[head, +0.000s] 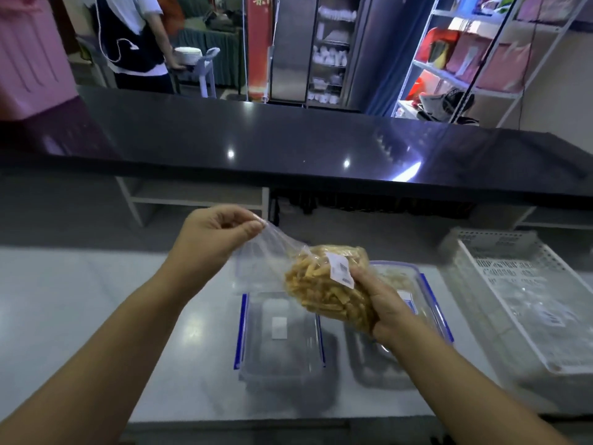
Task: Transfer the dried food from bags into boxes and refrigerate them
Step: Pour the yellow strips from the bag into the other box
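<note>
Below, bag [324, 284] held over pale worktop [80, 300] w/ box [288, 354]; black counter [288, 139] behind.

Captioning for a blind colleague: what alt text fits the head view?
A left hand pinches the top of a clear bag of dried food while the right hand grips its filled end, above two clear boxes with blue clips on a counter. A white basket stands at right.

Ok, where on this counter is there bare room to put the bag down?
The white counter left of the left box is bare. Right side is crowded: the second box sits close beside the basket.
</note>
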`<state>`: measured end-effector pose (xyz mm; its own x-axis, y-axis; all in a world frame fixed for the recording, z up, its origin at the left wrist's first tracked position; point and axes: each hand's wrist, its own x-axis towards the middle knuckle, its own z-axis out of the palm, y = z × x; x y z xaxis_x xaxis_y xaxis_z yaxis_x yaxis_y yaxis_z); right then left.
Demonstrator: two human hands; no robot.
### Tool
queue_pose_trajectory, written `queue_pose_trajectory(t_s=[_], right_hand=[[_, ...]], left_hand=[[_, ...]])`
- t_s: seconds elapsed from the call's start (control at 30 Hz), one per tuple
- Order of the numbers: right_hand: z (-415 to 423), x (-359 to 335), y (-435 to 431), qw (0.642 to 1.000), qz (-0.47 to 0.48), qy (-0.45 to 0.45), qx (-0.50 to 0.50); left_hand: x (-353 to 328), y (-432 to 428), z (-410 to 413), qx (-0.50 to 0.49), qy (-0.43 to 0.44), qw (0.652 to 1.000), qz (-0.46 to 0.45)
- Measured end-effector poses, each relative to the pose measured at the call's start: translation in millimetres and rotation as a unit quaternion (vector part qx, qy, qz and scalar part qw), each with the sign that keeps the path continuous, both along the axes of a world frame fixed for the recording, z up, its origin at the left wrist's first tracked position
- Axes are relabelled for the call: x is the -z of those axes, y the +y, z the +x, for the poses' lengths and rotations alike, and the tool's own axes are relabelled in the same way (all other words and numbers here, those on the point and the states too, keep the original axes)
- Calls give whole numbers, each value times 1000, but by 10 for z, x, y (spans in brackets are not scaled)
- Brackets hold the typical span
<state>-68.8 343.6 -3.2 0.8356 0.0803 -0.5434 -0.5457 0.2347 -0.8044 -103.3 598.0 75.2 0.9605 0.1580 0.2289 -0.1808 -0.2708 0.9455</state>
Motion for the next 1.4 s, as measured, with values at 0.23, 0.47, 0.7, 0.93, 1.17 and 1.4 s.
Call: queue_pose_trajectory(t_s=[0.23,0.47,0.7,0.93,1.17,1.4], right_hand=[[-294,-81,-155,992,-109,-3,61],[-405,-329,-321,976,-186,-32,107],[-421,-482,-417,964,-230,-46,122],[-415,-560,-402,955,-259,-92,108],[-318,-613,-326,946,-294,-114,78],[-219,-683,-258,935,-318,-144,60]], left_hand=[[240,76,-17,80,75,994,14],[418,25,-12,89,120,988,-28],[505,-88,2,97,151,982,-51],[731,-149,49,67,239,968,-34],[848,-155,77,30,263,964,-28],[847,-115,72,18,264,964,-38]])
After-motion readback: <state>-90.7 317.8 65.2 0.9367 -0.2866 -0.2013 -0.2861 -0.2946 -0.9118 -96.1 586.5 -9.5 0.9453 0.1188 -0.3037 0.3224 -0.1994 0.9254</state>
